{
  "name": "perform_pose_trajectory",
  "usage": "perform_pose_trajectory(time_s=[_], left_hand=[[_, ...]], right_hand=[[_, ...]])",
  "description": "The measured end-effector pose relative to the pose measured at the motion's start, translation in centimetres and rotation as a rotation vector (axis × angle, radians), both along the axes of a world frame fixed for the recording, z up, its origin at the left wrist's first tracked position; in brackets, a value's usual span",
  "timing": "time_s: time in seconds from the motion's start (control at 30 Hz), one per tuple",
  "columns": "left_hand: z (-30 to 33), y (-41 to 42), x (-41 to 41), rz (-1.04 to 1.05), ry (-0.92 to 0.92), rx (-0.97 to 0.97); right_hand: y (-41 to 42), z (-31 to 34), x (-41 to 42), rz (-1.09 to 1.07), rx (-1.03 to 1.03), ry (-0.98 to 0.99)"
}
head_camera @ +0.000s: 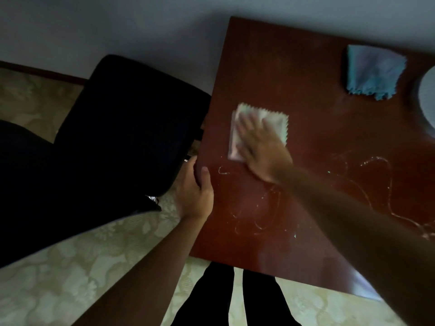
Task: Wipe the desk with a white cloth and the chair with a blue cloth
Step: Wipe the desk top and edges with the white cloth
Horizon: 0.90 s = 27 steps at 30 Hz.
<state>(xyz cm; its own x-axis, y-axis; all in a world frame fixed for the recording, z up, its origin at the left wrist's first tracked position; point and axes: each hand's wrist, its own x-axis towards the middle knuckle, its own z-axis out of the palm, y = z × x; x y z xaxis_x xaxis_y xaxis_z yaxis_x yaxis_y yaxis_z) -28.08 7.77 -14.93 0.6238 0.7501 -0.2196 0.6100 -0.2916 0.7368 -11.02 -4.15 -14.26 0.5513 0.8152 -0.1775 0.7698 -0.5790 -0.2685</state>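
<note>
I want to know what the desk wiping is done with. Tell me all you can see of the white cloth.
The white cloth is a small, soft-looking square with zigzag-cut edges. It lies flat on the reddish-brown desk, near its left edge. The right hand presses on it, palm down, fingers spread, covering its near part.

White cloth point(270, 118) flat on smeared reddish desk point(306, 184), folded blue cloth point(374, 71) far corner, dark chair point(122, 128) beside

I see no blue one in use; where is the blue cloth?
The folded blue cloth lies on the reddish-brown wooden desk, far right, beyond the white cloth.
</note>
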Motion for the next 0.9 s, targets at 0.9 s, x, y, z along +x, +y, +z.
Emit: perform_pose_trajectory(time_s=[0.9], left_hand=[[-0.6,-0.3,-0.3,0.085,-0.041,0.02]], right_hand=[[0.3,0.2,-9.9,0.172,0.003,-0.027]])
